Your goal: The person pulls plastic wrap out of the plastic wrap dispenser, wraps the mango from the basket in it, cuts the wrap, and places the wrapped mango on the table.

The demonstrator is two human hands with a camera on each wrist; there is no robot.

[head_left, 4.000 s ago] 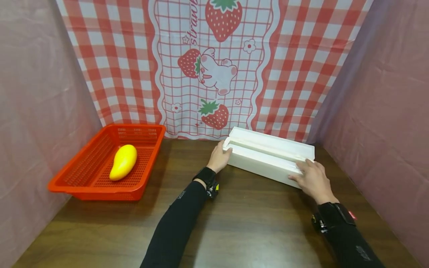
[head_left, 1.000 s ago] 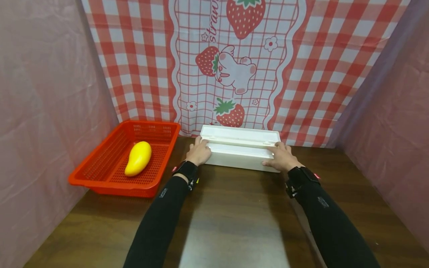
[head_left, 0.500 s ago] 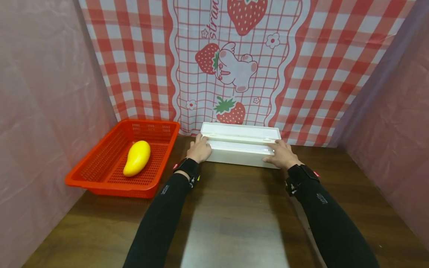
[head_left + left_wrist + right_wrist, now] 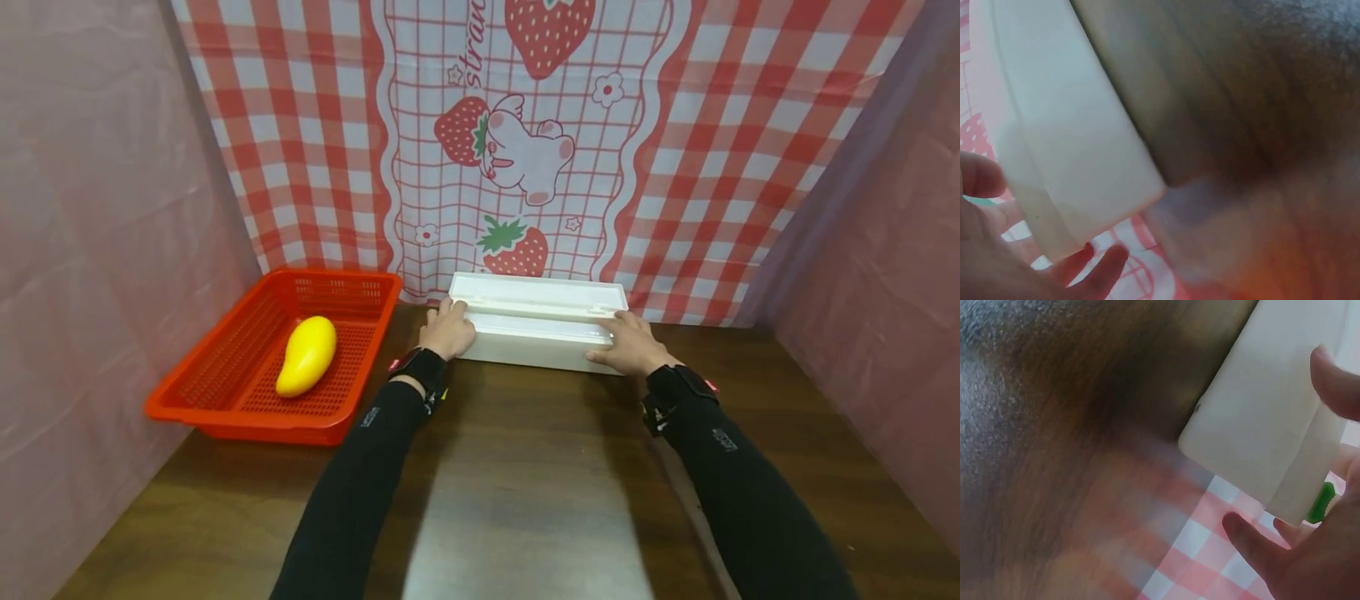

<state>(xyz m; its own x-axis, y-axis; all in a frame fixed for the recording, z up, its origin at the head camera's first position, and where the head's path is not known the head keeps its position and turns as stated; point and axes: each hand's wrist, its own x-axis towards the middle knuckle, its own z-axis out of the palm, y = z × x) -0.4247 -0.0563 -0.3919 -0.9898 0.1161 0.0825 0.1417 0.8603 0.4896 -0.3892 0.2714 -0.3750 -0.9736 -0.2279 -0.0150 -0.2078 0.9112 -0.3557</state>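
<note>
A long white cling film dispenser (image 4: 536, 346) stands at the back of the table with its lid (image 4: 540, 296) raised. Shiny clear film shows along its opening in the head view. My left hand (image 4: 447, 331) grips its left end; the left wrist view has the thumb by the upper edge of the dispenser (image 4: 1079, 137) and fingertips (image 4: 1110, 265) around the end. At the right end my right hand (image 4: 633, 343) holds it, thumb at the front. A small green piece (image 4: 1321, 503) shows beside that end in the right wrist view.
To the left stands a red-orange plastic basket (image 4: 247, 425) with a yellow mango (image 4: 307, 357) inside. A red-and-white checked strawberry cloth (image 4: 510, 150) hangs right behind the dispenser. Pink cloth walls (image 4: 885, 317) bound the brown wooden table (image 4: 525, 483) on both sides.
Since four seconds ago, the dispenser has been shifted left and turned from slanted to nearly parallel with the back cloth, both hands on it. Over the last second it has barely moved.
</note>
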